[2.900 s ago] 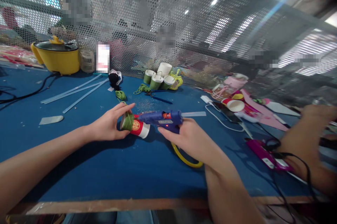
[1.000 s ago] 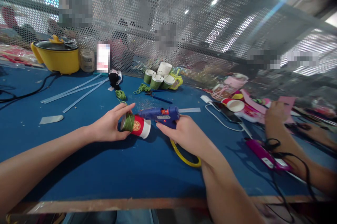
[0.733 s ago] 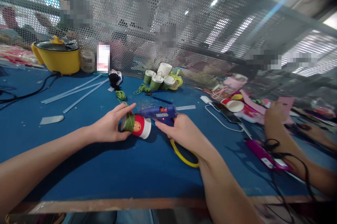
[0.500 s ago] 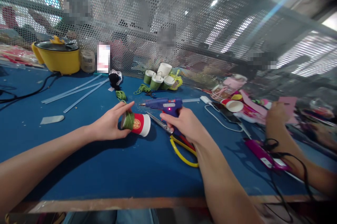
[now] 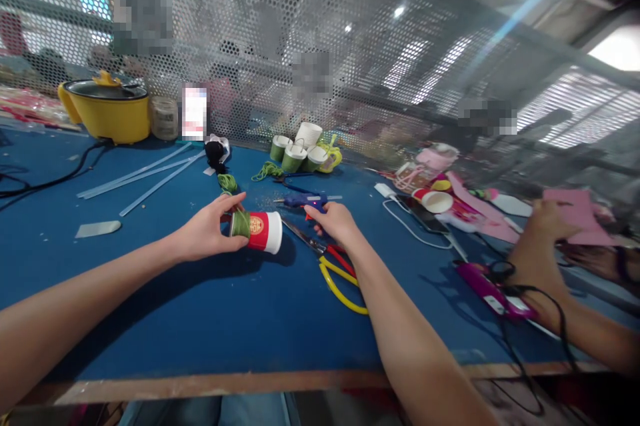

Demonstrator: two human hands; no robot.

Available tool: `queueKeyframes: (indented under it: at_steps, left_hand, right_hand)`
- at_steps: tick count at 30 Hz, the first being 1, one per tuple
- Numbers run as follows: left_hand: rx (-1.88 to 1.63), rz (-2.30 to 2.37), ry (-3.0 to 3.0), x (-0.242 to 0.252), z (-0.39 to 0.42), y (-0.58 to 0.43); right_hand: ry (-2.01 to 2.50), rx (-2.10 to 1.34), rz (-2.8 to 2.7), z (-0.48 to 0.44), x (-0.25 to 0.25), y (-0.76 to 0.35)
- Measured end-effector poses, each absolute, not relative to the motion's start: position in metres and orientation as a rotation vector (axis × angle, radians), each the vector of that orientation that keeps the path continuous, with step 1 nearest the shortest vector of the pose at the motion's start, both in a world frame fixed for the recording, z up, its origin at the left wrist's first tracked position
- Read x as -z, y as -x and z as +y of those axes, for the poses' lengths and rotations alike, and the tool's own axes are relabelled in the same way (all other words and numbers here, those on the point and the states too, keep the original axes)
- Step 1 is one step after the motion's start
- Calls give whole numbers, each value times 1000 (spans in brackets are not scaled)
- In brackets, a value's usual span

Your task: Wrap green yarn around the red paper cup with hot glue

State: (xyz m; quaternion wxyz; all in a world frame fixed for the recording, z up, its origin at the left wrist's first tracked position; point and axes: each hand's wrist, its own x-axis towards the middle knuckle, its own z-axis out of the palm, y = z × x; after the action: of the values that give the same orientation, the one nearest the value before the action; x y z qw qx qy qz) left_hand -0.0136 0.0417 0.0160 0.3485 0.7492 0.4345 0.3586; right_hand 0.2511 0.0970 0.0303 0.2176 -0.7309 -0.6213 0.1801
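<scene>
My left hand is wrapped round the bottom end of a red and white paper cup, which lies on its side with green yarn wound on that end. The blue glue gun is in my right hand, its nozzle pointing left, low over the table behind the cup. Scissors with yellow and red handles lie just below my right hand. A strand of yarn runs from the cup towards a small green yarn bundle.
Green-wrapped cups stand at the back centre. A yellow pot, a jar and clear glue sticks are at left. A purple power strip, a phone and another person's hand are at right.
My right hand has moved back and slightly left with the glue gun, lowering it towards the table. The cup has shifted slightly in my left hand. The other person's pink paper has moved right.
</scene>
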Motion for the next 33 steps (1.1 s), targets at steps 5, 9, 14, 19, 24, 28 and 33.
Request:
queueKeyframes:
  at_steps: [5,9,14,19,24,28,33]
  left_hand:
    - [-941,1110,-2082,-17,37,11]
    - [-938,1094,-2239,-16,33,9]
    - [-990,1046,-2356,-11,30,9]
    - [-999,1001,-2392,-8,29,8]
    - [-1027,933,-2329,-10,29,8]
    - [-1027,875,-2103,-8,33,9]
    - [-929,837,-1899,-7,35,9]
  right_hand:
    - [1985,-165,-1770,88,-39,-240]
    - [1497,-265,-2065,59,-61,-208]
    - [1181,-486,-2307,37,-71,-166]
    - [1255,-429,-2250,39,-61,-150]
    - [1230,-569,-2127,36,-63,-153]
    - [1212,-735,-2003,35,-67,-164]
    - [1163,-855,-1923,40,-61,-170]
